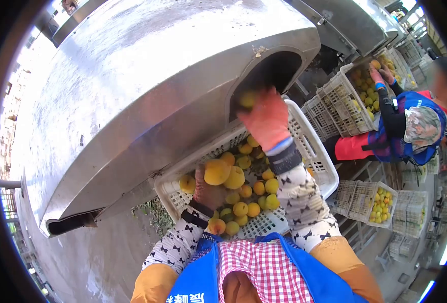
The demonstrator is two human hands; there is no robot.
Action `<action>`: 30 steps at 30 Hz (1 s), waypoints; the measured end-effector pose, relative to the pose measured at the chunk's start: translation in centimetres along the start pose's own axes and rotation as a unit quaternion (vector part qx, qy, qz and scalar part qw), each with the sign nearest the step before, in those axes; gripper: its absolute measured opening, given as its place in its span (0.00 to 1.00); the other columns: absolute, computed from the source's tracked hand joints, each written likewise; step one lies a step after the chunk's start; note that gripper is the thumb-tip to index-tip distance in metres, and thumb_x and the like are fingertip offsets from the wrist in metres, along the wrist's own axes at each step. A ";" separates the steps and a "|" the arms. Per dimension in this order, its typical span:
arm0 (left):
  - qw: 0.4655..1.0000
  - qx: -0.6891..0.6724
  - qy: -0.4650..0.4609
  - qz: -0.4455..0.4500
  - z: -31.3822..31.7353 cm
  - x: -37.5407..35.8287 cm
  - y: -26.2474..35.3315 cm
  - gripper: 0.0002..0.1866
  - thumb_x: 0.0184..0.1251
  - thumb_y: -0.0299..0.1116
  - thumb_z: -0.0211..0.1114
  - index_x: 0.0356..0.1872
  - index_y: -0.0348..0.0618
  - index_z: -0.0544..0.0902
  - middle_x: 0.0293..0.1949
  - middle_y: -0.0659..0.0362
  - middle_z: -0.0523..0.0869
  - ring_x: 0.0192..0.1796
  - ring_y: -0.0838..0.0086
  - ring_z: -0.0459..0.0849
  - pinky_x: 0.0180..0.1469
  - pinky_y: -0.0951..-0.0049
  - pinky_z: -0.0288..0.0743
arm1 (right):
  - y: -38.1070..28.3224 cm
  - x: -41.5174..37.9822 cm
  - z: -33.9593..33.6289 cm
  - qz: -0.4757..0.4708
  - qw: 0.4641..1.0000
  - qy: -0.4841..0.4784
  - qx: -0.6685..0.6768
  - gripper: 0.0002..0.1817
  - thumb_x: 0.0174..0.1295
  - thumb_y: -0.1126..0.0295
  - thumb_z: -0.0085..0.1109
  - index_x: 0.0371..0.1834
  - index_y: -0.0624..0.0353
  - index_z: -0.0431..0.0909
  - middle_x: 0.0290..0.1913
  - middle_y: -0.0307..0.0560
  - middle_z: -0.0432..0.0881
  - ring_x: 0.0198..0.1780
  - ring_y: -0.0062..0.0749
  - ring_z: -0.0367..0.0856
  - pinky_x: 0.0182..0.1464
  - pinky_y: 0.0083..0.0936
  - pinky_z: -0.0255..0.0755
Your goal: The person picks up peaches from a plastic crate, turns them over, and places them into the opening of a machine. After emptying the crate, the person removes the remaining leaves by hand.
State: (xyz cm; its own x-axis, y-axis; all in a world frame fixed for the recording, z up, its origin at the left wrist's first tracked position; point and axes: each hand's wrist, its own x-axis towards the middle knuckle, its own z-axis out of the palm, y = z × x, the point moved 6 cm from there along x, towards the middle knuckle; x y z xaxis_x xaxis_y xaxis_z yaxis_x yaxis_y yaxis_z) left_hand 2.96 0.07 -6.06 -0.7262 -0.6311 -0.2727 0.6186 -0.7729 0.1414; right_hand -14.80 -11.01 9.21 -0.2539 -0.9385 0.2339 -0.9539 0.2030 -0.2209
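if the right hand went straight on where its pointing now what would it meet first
Probably the dark opening in the metal housing, just past the blurred yellow fruit next to the right hand. Depth is unclear, so I can't tell how near it is.

Matt fruit (217,172), smooth plastic crate (266,223), glossy metal housing (152,129), cloth sleeves (304,202)

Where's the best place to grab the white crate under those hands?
Probably hold the crate by its right-end rim, coming from outside: that raised edge looks free, while the machine crowds the far side. With fruit loading it, the left end likely needs a second hold.
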 end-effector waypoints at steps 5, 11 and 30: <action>0.989 0.041 0.082 0.118 3.9 -0.9 1.5 0.39 0.59 0.72 0.53 0.62 0.53 0.68 0.58 0.56 0.77 0.65 0.58 0.69 0.65 0.36 0.59 | 1.8 0.0 -2.4 -0.096 0.928 0.187 0.306 0.41 0.48 0.56 0.73 0.65 0.63 0.68 0.54 0.65 0.75 0.51 0.51 0.79 0.51 0.39 0.76; 0.982 0.034 0.040 0.183 5.2 -0.2 2.7 0.35 0.61 0.70 0.50 0.59 0.55 0.70 0.55 0.61 0.78 0.62 0.62 0.72 0.67 0.41 0.55 | 1.0 -11.7 0.0 -0.061 0.889 -0.098 0.443 0.45 0.48 0.53 0.75 0.67 0.64 0.66 0.58 0.62 0.75 0.59 0.52 0.75 0.62 0.37 0.69; 0.986 0.092 0.085 0.113 4.7 2.3 1.3 0.34 0.58 0.64 0.66 0.54 0.46 0.76 0.46 0.56 0.81 0.46 0.65 0.79 0.44 0.64 0.77 | 2.6 -2.1 -2.2 -0.079 0.905 0.094 0.408 0.43 0.47 0.57 0.74 0.65 0.67 0.67 0.58 0.61 0.76 0.59 0.53 0.74 0.60 0.38 0.70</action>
State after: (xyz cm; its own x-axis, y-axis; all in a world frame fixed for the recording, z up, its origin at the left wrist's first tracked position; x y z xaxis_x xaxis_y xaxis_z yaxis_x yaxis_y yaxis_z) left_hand 0.73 -2.69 -2.03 -0.5055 -0.7801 -0.3687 0.6821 -0.6230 0.3830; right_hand -17.06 -7.94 10.24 -0.2196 -0.8582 0.4640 -0.5648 -0.2759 -0.7777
